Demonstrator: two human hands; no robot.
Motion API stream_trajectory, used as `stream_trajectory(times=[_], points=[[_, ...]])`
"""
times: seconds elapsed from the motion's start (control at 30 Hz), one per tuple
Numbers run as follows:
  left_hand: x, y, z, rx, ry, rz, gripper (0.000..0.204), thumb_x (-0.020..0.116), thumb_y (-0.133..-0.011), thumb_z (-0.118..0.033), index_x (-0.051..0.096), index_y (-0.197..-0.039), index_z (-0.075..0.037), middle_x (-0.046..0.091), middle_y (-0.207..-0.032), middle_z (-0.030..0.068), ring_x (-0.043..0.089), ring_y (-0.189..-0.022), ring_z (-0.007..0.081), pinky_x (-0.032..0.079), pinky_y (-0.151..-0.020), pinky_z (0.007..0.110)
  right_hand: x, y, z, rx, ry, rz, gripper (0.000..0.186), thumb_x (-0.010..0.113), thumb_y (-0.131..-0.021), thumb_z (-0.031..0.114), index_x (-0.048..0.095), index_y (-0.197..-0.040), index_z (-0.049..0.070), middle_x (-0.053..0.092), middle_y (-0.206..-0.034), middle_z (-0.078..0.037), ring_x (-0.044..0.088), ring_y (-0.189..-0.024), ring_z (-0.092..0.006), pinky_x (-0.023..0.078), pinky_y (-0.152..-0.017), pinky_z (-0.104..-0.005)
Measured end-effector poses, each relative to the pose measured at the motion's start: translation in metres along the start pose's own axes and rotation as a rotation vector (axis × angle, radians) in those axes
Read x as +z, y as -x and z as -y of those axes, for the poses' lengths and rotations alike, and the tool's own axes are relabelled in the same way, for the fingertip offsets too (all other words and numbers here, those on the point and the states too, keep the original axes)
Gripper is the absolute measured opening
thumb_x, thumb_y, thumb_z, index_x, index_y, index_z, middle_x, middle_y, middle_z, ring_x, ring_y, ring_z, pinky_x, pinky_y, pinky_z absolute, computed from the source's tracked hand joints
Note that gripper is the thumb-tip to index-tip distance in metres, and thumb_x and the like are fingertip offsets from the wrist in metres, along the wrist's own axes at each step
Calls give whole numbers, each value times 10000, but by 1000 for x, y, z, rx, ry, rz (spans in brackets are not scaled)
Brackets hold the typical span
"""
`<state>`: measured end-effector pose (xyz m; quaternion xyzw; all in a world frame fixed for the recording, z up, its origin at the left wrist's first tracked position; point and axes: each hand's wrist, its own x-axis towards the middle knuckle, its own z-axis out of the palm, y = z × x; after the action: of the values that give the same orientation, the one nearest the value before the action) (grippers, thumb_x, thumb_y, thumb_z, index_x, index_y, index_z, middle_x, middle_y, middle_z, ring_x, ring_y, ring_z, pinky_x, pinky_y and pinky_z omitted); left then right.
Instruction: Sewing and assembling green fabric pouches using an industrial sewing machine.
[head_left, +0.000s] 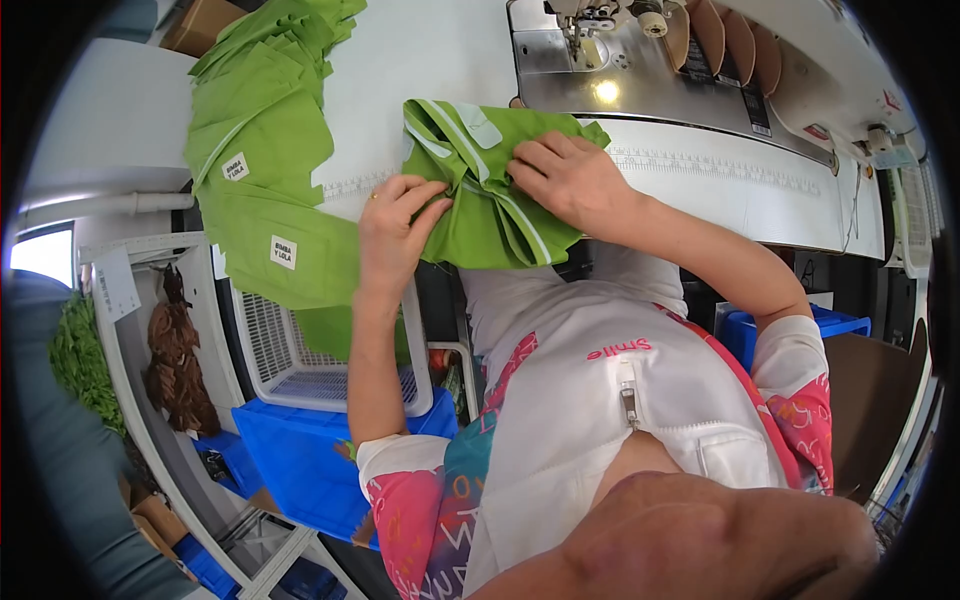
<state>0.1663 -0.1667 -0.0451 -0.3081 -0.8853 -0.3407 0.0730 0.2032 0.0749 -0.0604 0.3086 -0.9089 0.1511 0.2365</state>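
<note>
In both hands I hold a folded green fabric piece (530, 240) with white strips and a pale patch, at the front edge of the white table (420, 60). My left hand (398, 220) pinches the fabric's left side between thumb and fingers. My right hand (578, 185) grips the folds on the right, its fingertips partly hidden in the cloth. A heap of green fabric pieces (255, 120) with small white labels lies to the left and drapes over the table edge. Just behind the held piece is a sewing machine's steel bed (650, 105), with a measuring scale along the table in front.
A white mesh basket (262, 350) and a blue bin (295, 465) stand below the table at left, beside a metal rack (135, 350). Another blue bin (740, 335) sits under the table at right. Curved brown pieces (735, 50) rest beside the machine head.
</note>
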Motion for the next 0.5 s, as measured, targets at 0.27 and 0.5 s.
stream_trajectory(times=[0.27,0.5], points=[[-17,14,35,-438,402,-237,105,655,-822,-43,657,-924,-20,621,-805,77,576,-717,168,451,-685,303,-33,7,-44,595,-551,-140,151,596,-899,147,593,-891,-4,636,-767,-67,646,-689,-177,517,-581,-280],[-32,-12,-1,-160,-182,-360,416,709,-812,-209,599,-1158,-5,610,-1106,165,568,-1024,301,439,-898,362,-40,31,-79,987,-858,-51,159,601,-913,171,641,-900,18,627,-711,-7,597,-571,-62,457,-529,-183]])
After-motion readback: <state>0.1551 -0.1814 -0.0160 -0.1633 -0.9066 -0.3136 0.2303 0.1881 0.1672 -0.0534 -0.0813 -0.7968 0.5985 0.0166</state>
